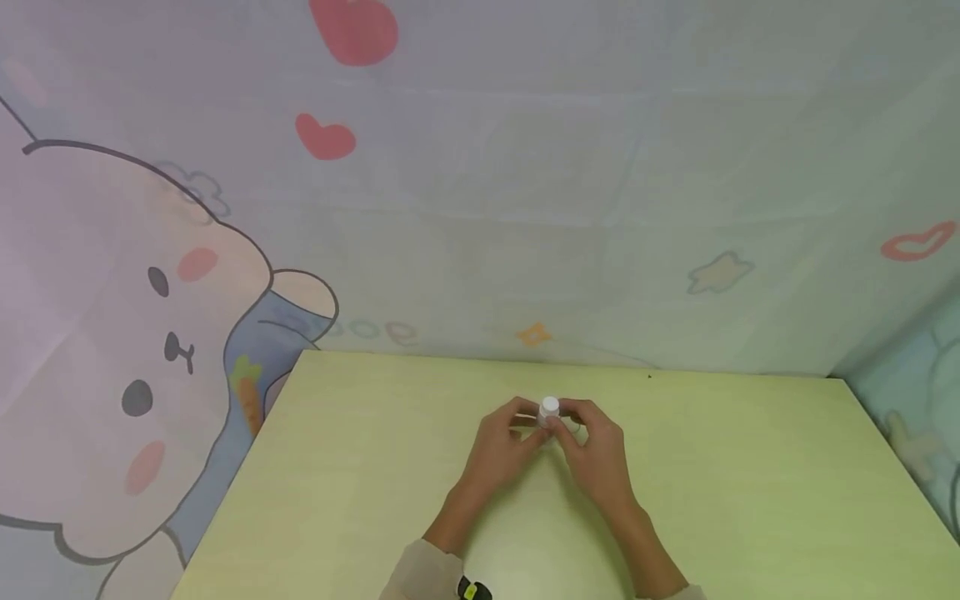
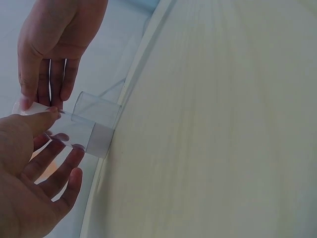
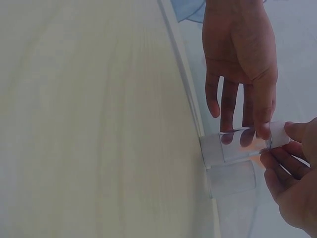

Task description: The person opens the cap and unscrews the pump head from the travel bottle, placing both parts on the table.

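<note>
A small clear bottle point(image 1: 549, 417) with a white cap point(image 1: 551, 404) stands upright on the table between both hands. In the wrist views, the bottle's lower part point(image 3: 213, 150) looks white and its middle transparent. My left hand point(image 1: 498, 446) holds the bottle's body between thumb and fingers. The thumb and fingers of my right hand point(image 1: 600, 454) pinch the white cap at the top, best seen in the right wrist view. Right beside the bottle stands a clear cup point(image 2: 99, 110), mostly hidden behind the right hand in the head view.
The pale yellow table point(image 1: 750, 475) extends to both sides of the hands. Behind it hangs a light cloth backdrop point(image 1: 525, 167) with printed hearts and a large cartoon animal on the left. A black strap with a yellow-green patch point(image 1: 471, 592) shows at the left sleeve.
</note>
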{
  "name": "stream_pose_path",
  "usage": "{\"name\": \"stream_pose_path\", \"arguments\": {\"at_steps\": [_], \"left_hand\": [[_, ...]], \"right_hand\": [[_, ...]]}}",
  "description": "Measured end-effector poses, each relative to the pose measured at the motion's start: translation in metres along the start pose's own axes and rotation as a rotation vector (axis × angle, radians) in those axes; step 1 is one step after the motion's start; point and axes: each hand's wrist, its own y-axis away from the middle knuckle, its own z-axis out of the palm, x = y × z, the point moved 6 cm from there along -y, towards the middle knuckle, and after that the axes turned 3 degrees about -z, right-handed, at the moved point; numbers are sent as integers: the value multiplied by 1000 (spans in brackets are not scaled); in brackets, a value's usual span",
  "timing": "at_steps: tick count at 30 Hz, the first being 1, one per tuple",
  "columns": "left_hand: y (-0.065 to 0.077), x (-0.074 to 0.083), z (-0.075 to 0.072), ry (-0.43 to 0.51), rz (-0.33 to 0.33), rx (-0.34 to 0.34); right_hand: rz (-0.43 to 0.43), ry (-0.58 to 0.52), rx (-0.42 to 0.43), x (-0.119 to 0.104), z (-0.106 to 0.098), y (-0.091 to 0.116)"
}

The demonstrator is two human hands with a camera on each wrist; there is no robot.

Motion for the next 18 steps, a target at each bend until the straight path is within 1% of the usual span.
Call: {"name": "stream_pose_path", "arguments": {"at_steps": [3,7,11,18], "left_hand": [[1,-2,-1,-1,-2,-2],[3,-2,-2,11,2,-2],[1,-2,-3,15,2,8],[-2,-3,-3,6,-4,15]], "right_hand": [[0,2,5,-1,1,0],[-21,9,10,-2,2,2],[-45,10,13,-5,2,-1],[-43,22,6,-6,3,-4]]}}
